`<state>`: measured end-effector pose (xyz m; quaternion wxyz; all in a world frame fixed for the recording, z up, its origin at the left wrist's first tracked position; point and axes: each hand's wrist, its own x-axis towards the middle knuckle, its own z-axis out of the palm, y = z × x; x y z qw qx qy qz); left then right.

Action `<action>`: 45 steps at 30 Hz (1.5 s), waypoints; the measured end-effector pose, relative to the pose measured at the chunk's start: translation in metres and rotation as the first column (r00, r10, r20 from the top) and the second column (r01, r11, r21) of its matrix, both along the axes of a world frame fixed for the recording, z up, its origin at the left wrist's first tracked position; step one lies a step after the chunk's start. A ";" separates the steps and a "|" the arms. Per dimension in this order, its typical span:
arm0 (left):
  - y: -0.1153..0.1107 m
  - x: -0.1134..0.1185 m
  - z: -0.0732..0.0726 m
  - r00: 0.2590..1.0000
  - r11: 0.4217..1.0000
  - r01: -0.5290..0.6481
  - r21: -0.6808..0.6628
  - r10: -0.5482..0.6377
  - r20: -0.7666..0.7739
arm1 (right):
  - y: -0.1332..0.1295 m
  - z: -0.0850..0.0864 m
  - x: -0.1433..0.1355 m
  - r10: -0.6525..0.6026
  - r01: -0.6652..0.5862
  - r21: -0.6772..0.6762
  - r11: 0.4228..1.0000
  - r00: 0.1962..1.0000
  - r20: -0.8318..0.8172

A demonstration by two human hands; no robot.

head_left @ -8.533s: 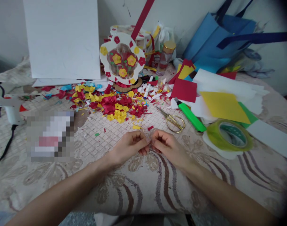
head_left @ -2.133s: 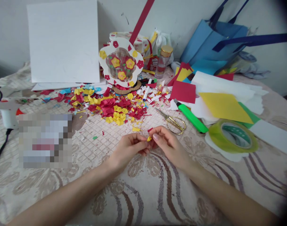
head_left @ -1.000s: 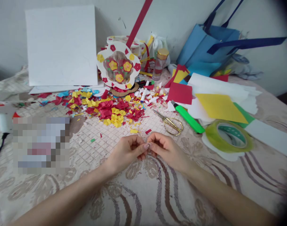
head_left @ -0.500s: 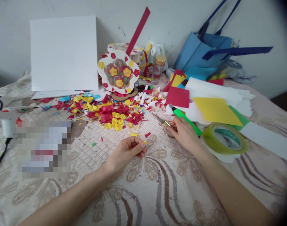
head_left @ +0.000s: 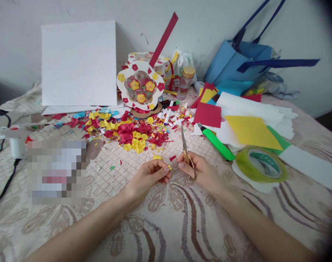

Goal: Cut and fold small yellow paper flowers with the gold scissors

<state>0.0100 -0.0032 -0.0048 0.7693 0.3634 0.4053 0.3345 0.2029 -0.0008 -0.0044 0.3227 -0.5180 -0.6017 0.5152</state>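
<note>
My left hand [head_left: 155,173] is pinched on a small yellow paper piece [head_left: 169,167], which peeks out at the fingertips. To its right, a pair of scissors [head_left: 184,140] with gold-coloured handles is in my right hand [head_left: 200,169], blades pointing up and away from me. The blades look closed. The two hands are a short gap apart, low over the patterned tablecloth [head_left: 166,211]. Just beyond them lie a yellow paper scrap [head_left: 156,157] and a heap of red and yellow paper flowers [head_left: 130,134].
A flower-shaped paper lantern [head_left: 140,85] stands behind the heap, near a glass jar [head_left: 185,83]. Right of my hands are a green cutter [head_left: 217,143], a tape roll [head_left: 260,167] and yellow paper [head_left: 253,131]. A glue gun [head_left: 17,142] is at far left.
My right hand has lifted the scissors off the cloth and brought them left, towards my left hand, turning the blades upward. My left hand keeps its pinch. The view has shifted slightly.
</note>
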 end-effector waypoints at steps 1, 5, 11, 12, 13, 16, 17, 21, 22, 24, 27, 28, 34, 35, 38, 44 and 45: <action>-0.001 0.000 0.000 1.000 1.000 0.008 0.005 -0.008 -0.008 | -0.003 0.001 -0.005 0.008 -0.008 -0.003 1.000 0.999 -0.031; -0.003 0.001 0.001 0.999 0.999 0.034 0.030 -0.034 -0.016 | -0.011 0.002 -0.015 0.019 -0.023 -0.037 0.999 0.994 -0.104; -0.005 0.003 0.002 0.997 0.991 0.005 0.136 0.005 -0.075 | -0.015 -0.002 -0.019 0.013 -0.031 -0.115 0.993 0.989 -0.150; -0.005 0.004 0.003 0.996 0.990 0.007 0.142 0.006 -0.087 | -0.015 -0.002 -0.020 0.021 -0.039 -0.115 0.993 0.987 -0.159; -0.005 0.004 0.004 0.995 0.990 0.011 0.144 0.003 -0.098 | -0.016 -0.002 -0.020 0.028 -0.046 -0.109 0.993 0.987 -0.159; -0.005 0.004 0.005 0.991 0.991 0.035 0.126 -0.019 -0.130 | -0.016 -0.001 -0.021 0.035 -0.042 -0.062 0.997 0.994 -0.106; -0.005 0.004 0.005 0.990 0.991 0.047 0.122 -0.030 -0.138 | -0.016 -0.001 -0.021 0.034 -0.039 -0.050 0.998 0.995 -0.093; -0.003 0.002 0.006 0.989 0.989 0.063 0.135 -0.044 -0.138 | -0.017 -0.002 -0.019 0.064 -0.064 0.004 0.998 0.993 -0.102; -0.002 0.001 0.006 0.991 0.989 0.047 0.141 -0.028 -0.134 | -0.018 -0.002 -0.017 0.079 -0.077 0.025 0.997 0.992 -0.094; 0.000 0.000 0.008 0.993 0.988 0.006 0.154 0.013 -0.121 | -0.020 -0.001 -0.014 0.127 -0.123 0.062 0.990 0.990 -0.055; 0.002 -0.002 0.011 0.993 0.982 -0.047 0.183 0.065 -0.095 | -0.023 0.005 -0.011 0.215 -0.219 0.090 0.972 0.975 0.050; 0.002 -0.003 0.012 0.993 0.979 -0.062 0.193 0.080 -0.088 | -0.023 0.007 -0.010 0.237 -0.246 0.094 0.965 0.967 0.093; 0.003 -0.005 0.011 0.983 0.965 -0.143 0.222 0.163 -0.078 | -0.023 0.009 -0.010 0.277 -0.312 0.080 0.947 0.917 0.289; 0.004 -0.005 0.010 0.983 0.963 -0.149 0.223 0.170 -0.076 | -0.023 0.008 -0.010 0.281 -0.318 0.080 0.945 0.910 0.304; 0.005 -0.005 0.009 0.982 0.961 -0.159 0.227 0.178 -0.068 | -0.024 0.006 -0.011 0.288 -0.329 0.071 0.942 0.898 0.333; 0.005 -0.005 0.009 0.983 0.963 -0.147 0.226 0.167 -0.075 | -0.025 0.004 -0.010 0.289 -0.329 0.058 0.943 0.890 0.353; 0.005 -0.005 0.008 0.983 0.964 -0.144 0.225 0.165 -0.076 | -0.025 0.004 -0.010 0.286 -0.327 0.059 0.943 0.890 0.355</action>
